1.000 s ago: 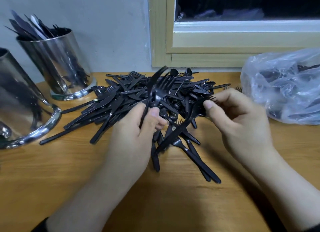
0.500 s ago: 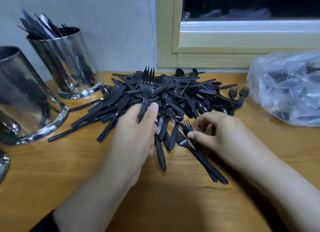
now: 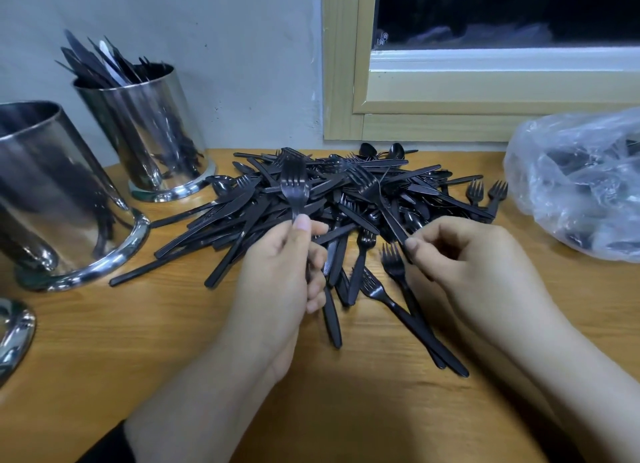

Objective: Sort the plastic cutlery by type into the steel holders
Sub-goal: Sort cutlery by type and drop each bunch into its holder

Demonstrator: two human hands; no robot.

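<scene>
Two hands, left hand [image 3: 277, 272] pinching fork [image 3: 294, 189], right hand [image 3: 464, 265] pinching another fork [image 3: 372, 191]

One view only, head-worn, looking forward and down, wide-angle and close over the worktop [image 3: 104, 376]. It faces the wall at the worktop's far edge, forearms reaching in from the near edge. Steel holders [image 3: 149, 130] curve at the left edge, a bag [image 3: 575, 185] at the right.
</scene>
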